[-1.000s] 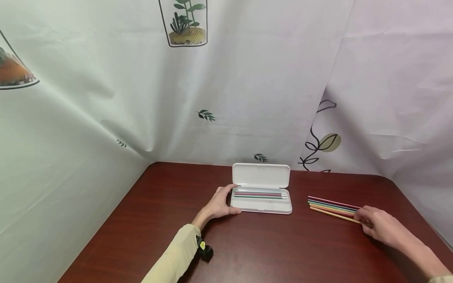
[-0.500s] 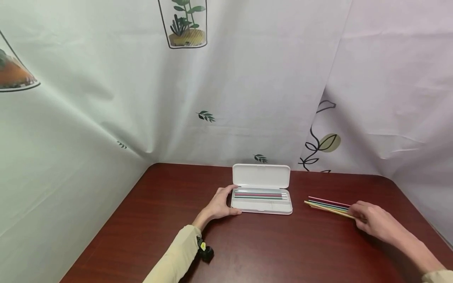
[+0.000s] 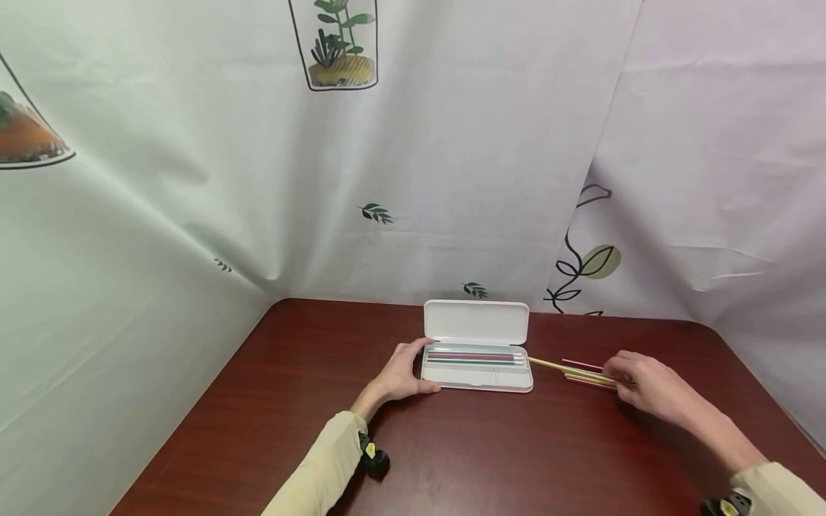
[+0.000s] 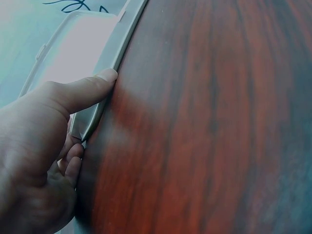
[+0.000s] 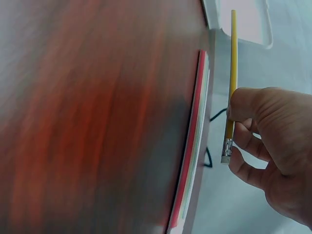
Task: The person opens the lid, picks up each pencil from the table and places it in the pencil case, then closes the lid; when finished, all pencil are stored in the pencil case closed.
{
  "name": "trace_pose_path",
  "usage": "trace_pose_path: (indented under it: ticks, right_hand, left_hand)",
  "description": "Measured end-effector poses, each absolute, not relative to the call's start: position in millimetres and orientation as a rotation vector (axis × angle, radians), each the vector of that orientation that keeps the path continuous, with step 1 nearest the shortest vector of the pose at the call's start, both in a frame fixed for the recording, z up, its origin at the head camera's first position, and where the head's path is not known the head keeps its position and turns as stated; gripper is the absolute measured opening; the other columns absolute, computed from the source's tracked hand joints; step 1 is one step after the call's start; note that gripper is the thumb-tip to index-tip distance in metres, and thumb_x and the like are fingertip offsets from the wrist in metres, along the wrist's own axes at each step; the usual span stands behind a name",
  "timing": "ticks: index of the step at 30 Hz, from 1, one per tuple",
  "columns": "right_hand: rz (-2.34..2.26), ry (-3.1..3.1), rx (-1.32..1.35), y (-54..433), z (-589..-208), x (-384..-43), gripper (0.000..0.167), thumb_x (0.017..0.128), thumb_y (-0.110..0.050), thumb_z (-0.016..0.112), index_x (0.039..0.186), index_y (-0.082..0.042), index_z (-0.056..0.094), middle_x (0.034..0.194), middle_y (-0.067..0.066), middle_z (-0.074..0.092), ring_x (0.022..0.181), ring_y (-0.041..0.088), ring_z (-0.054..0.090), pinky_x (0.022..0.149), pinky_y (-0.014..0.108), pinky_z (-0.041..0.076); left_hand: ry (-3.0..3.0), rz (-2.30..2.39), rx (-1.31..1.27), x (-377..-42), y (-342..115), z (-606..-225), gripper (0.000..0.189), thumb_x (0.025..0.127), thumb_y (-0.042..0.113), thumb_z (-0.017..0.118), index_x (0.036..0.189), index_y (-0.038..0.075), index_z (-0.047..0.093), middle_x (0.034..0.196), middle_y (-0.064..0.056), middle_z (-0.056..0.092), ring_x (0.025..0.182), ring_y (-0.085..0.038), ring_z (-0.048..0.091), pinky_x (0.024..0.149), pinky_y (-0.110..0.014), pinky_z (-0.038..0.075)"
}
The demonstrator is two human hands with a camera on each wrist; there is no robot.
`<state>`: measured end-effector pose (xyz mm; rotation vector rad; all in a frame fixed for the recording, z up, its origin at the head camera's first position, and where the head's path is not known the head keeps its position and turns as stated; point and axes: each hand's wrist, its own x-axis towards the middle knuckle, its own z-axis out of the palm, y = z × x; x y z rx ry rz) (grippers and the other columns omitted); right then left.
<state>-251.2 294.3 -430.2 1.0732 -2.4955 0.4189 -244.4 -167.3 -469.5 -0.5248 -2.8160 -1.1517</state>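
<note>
Yellow pencil (image 5: 234, 58) is pointing left from the right hand (image 3: 652, 387), its slim, straight shaft showing plainly in the right wrist view and its silvery band (image 5: 227, 146) sitting close to the fingers. Thumb and fingers of that hand are pinching it near the band. In the head view its left end is reaching the right edge of the white pencil case (image 3: 461, 373); I cannot tell whether the two are touching.

Loose pencils (image 5: 189, 146), one of them red, are lying on the reddish-brown bench (image 3: 490, 459) to the right of the case, and the right hand is hiding their right ends in the head view. The case is lying with its lid (image 3: 476, 324) raised at the far side, and several pencils (image 3: 474, 357) are resting in its far compartment. The left hand (image 3: 396, 373) is gripping the case's left end, its thumb lying along the near edge. White cloth (image 3: 490, 143) is hanging beyond the bench.

Compared with half a second ago, the right hand and yellow pencil are sitting further left, while the left hand and case are staying put.
</note>
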Motion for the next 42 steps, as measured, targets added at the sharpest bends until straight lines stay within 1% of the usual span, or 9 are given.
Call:
trace_pose_path:
  ticks: [9, 18, 27, 33, 42]
  right_hand:
    - [0.428, -2.443, 1.148, 270, -425, -261, 0.035, 0.063, 0.007, 0.076, 0.083, -0.019, 0.065, 0.081, -0.016, 0.048, 0.07, 0.0, 0.043, 0.057, 0.027, 0.04]
    - [0.45, -2.39, 1.205, 251, -423, -267, 0.033, 0.064, 0.008, 0.074, 0.083, -0.018, 0.066, 0.082, -0.016, 0.051, 0.071, 0.001, 0.047, 0.059, 0.03, 0.044]
    - [0.48, -2.452, 1.195, 232, -421, -270, 0.032, 0.067, 0.007, 0.078, 0.082, -0.019, 0.065, 0.081, -0.015, 0.051, 0.071, 0.003, 0.048, 0.059, 0.03, 0.044]
    - [0.519, -2.521, 1.175, 221, -419, -272, 0.031, 0.069, 0.009, 0.072, 0.084, -0.018, 0.066, 0.08, -0.015, 0.049, 0.07, 0.004, 0.048, 0.059, 0.03, 0.044]
    - [0.541, -2.564, 1.205, 203, -419, -278, 0.027, 0.072, 0.008, 0.069, 0.085, -0.015, 0.068, 0.078, -0.011, 0.051, 0.07, 0.006, 0.048, 0.06, 0.03, 0.044]
  left_hand:
    - [-2.822, -1.158, -0.53, -243, -167, -468, 0.089, 0.072, 0.027, 0.091, 0.146, 0.009, 0.046, 0.133, -0.015, 0.051, 0.124, -0.03, 0.043, 0.1, -0.048, 0.04]
    - [-2.824, -1.149, -0.526, -243, -168, -469, 0.089, 0.071, 0.027, 0.091, 0.146, 0.009, 0.046, 0.133, -0.015, 0.052, 0.124, -0.03, 0.043, 0.1, -0.048, 0.04]
    - [-2.822, -1.15, -0.528, -244, -168, -468, 0.089, 0.071, 0.027, 0.091, 0.146, 0.009, 0.046, 0.133, -0.015, 0.052, 0.124, -0.03, 0.043, 0.1, -0.048, 0.04]
    - [-2.824, -1.155, -0.525, -244, -168, -468, 0.089, 0.071, 0.027, 0.091, 0.146, 0.009, 0.046, 0.133, -0.015, 0.052, 0.125, -0.03, 0.043, 0.101, -0.048, 0.039]
    - [-2.821, -1.161, -0.524, -244, -167, -468, 0.09, 0.071, 0.026, 0.092, 0.146, 0.009, 0.046, 0.133, -0.015, 0.052, 0.125, -0.03, 0.043, 0.101, -0.048, 0.039]
